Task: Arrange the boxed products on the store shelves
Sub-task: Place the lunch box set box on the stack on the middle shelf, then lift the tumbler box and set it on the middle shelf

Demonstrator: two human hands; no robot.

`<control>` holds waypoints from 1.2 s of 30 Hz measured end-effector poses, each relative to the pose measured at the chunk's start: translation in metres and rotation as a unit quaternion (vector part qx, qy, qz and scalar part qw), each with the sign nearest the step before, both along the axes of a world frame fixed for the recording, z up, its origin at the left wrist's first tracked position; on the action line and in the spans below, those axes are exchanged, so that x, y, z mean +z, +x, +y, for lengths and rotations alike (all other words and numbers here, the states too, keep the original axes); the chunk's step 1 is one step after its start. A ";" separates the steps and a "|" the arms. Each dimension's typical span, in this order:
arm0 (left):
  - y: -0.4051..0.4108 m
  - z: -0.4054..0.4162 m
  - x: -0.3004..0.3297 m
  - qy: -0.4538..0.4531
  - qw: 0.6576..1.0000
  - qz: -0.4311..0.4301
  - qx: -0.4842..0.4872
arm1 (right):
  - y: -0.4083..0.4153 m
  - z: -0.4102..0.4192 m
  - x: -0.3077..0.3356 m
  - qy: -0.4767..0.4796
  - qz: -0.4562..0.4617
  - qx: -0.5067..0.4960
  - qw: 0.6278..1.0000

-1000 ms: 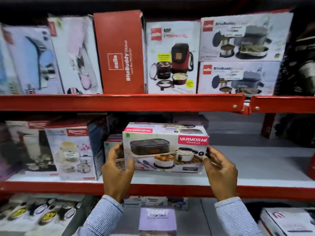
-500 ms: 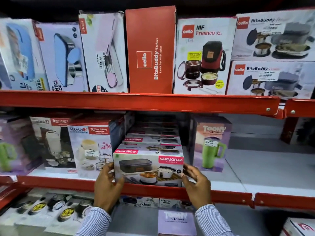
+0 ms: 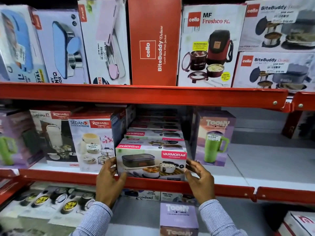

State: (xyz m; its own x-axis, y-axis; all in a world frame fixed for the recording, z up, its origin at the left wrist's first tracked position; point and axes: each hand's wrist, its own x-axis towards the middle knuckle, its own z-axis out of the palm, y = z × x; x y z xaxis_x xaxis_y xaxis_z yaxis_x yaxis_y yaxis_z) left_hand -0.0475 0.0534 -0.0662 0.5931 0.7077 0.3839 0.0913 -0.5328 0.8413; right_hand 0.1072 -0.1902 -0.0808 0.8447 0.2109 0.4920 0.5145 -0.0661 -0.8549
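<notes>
A white Varmora lunch-box carton (image 3: 151,159) rests at the front of the middle shelf (image 3: 221,191), in front of a stack of the same cartons (image 3: 153,133). My left hand (image 3: 109,181) grips its left end and my right hand (image 3: 199,179) grips its right end. To its left stands a Rishabh Sedan box (image 3: 92,143); a purple Toony tumbler box (image 3: 214,138) stands to its right.
The upper shelf (image 3: 136,94) is packed with Cello and other lunch-box cartons, among them a red BiteBuddy box (image 3: 154,43). Bare white shelf board (image 3: 264,160) lies right of the tumbler box. Another Toony box (image 3: 179,218) and lunch-box cartons (image 3: 42,201) sit on the lower shelf.
The Varmora carton came down from mid-air onto the front of the middle shelf, both hands staying on its ends. The view shifted left and closer.
</notes>
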 end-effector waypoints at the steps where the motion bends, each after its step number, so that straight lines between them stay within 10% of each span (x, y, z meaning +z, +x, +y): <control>1: 0.000 0.000 0.000 -0.002 1.000 0.000 0.001 | 0.000 -0.001 0.000 0.004 0.001 0.006 1.000; 9: -0.021 -0.027 -0.056 0.009 0.995 -0.074 0.067 | -0.003 -0.065 -0.042 0.069 -0.021 -0.094 0.993; 13: -0.017 -0.063 -0.119 -0.109 0.988 0.098 -0.055 | -0.009 -0.097 -0.106 -0.058 0.072 -0.115 0.989; 19: 0.011 -0.105 -0.162 -0.208 0.922 0.263 -0.194 | -0.032 -0.088 -0.159 -0.238 0.241 0.115 0.934; 36: -0.032 -0.140 -0.087 -0.096 0.979 0.085 -0.158 | -0.061 -0.118 -0.084 -0.071 0.166 0.128 0.975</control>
